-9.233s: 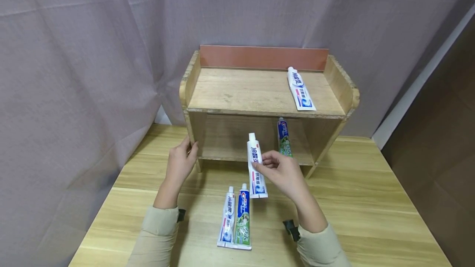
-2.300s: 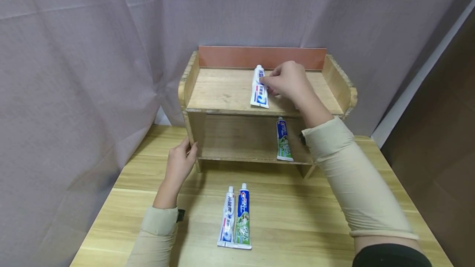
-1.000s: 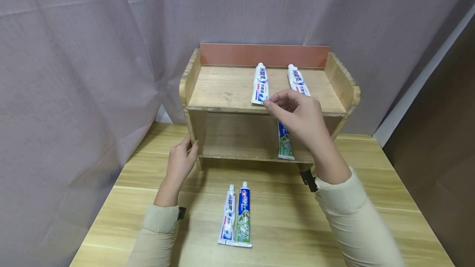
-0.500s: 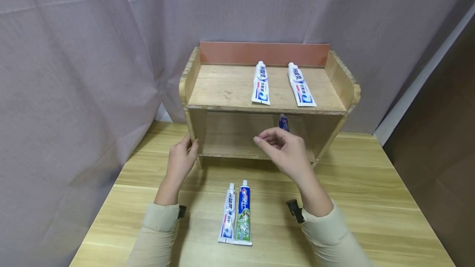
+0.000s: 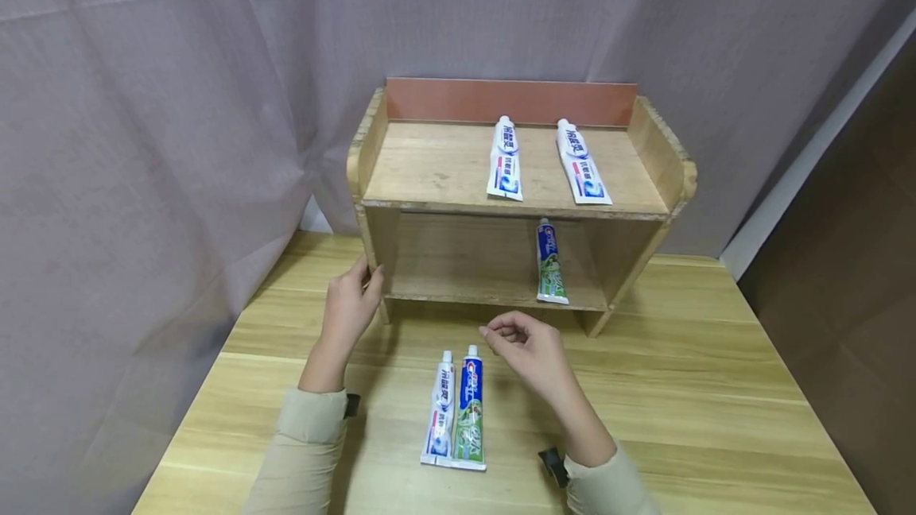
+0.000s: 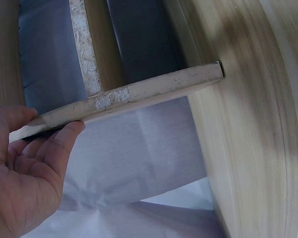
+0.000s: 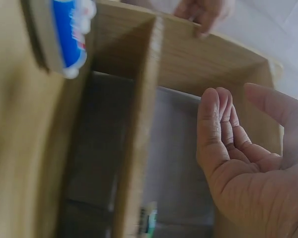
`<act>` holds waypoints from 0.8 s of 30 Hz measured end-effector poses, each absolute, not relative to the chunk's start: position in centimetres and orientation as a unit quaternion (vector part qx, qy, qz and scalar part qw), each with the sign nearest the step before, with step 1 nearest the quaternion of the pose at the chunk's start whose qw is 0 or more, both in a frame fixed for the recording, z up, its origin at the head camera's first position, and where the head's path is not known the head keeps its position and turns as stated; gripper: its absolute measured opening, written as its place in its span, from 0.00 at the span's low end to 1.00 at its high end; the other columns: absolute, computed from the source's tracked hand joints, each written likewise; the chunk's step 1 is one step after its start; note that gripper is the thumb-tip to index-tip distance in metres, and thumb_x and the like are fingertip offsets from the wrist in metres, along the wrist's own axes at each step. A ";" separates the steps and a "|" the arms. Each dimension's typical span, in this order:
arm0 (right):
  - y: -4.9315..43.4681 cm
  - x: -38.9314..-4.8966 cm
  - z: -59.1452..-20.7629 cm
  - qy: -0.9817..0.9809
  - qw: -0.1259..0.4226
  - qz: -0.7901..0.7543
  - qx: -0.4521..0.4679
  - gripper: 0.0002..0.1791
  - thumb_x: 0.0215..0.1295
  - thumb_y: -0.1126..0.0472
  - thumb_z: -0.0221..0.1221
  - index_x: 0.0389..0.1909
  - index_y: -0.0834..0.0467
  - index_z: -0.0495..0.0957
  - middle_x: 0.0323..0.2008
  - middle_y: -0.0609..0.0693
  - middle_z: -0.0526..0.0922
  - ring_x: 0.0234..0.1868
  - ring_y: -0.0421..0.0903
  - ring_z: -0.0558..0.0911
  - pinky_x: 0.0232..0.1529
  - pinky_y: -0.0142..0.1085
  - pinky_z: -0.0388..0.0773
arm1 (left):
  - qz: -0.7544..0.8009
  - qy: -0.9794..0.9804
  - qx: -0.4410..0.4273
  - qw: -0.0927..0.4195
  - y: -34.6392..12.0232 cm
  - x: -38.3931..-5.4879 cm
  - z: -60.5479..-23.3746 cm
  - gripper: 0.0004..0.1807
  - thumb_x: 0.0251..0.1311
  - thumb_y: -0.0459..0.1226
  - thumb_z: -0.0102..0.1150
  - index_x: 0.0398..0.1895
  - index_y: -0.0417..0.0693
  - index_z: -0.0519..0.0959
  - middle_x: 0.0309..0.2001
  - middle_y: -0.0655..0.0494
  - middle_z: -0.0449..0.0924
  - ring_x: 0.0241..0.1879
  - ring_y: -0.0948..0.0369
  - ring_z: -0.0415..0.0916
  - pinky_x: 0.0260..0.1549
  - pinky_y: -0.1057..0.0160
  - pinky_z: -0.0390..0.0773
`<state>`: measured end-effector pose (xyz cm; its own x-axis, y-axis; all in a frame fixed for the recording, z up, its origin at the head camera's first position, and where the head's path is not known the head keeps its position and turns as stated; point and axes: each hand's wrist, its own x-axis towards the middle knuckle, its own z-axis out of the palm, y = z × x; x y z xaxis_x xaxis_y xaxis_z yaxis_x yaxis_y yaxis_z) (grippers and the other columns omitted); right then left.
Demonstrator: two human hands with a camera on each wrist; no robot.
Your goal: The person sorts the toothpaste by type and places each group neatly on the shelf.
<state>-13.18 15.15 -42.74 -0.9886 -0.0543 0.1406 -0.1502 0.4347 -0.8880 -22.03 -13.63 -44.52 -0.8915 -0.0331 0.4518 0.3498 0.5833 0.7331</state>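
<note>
My left hand (image 5: pixel 347 308) grips the left side panel of a small two-tier wooden shelf (image 5: pixel 436 169); in the left wrist view, thumb and fingers pinch the panel's edge (image 6: pixel 154 85). Over the table in front, my right hand (image 5: pixel 533 352) holds nothing, its fingers loosely bent. Nearest to it lies a blue-and-green toothpaste tube (image 5: pixel 470 412), side by side with a white toothpaste tube (image 5: pixel 440 416). On the upper tier rest two white toothpaste tubes, one mid-shelf (image 5: pixel 506 161) and one further right (image 5: pixel 583 164). Another blue-and-green tube (image 5: pixel 549 265) lies on the lower tier's right half.
A light wood-grain table (image 5: pixel 687 404) carries everything. Grey curtain (image 5: pixel 179 102) hangs behind and to the left, and a brown panel (image 5: pixel 844 181) stands at the right. The shelf has a reddish back strip (image 5: pixel 508 102).
My right hand has set a white toothpaste tube on the upper tier, let it go, and come down toward the tubes on the table. My left hand has stayed on the side panel.
</note>
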 end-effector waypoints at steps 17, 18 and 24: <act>15.4 -11.8 -48.7 -0.850 -0.003 0.527 0.015 0.07 0.60 0.59 0.71 0.35 0.58 0.84 0.27 0.47 0.84 0.28 0.44 0.82 0.28 0.31 0.84 | -0.440 -0.865 -0.090 0.222 -13.6 -22.1 -44.6 0.16 0.72 0.37 0.56 0.57 0.39 0.80 0.49 0.35 0.83 0.49 0.45 0.84 0.45 0.56 0.87; 15.4 -11.7 -49.0 -0.852 -0.007 0.524 0.011 0.07 0.60 0.59 0.71 0.34 0.58 0.84 0.27 0.47 0.84 0.27 0.43 0.82 0.27 0.31 0.84 | -0.440 -0.865 -0.092 0.223 -13.6 -22.1 -44.6 0.16 0.72 0.37 0.56 0.57 0.39 0.80 0.49 0.35 0.83 0.49 0.45 0.84 0.45 0.56 0.87; 15.2 -11.4 -50.5 -0.861 -0.031 0.507 -0.006 0.10 0.60 0.55 0.71 0.34 0.57 0.84 0.26 0.46 0.83 0.27 0.43 0.81 0.27 0.31 0.83 | -0.443 -0.861 -0.099 0.227 -13.6 -22.2 -44.6 0.16 0.72 0.36 0.56 0.57 0.38 0.80 0.49 0.34 0.83 0.49 0.44 0.84 0.44 0.56 0.87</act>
<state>-11.36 15.21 -50.48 -0.9980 -0.0205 -0.0594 0.0420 0.4861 -0.8729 -22.20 -13.56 -44.60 -0.8774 -0.0317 0.4787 0.3712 0.5874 0.7192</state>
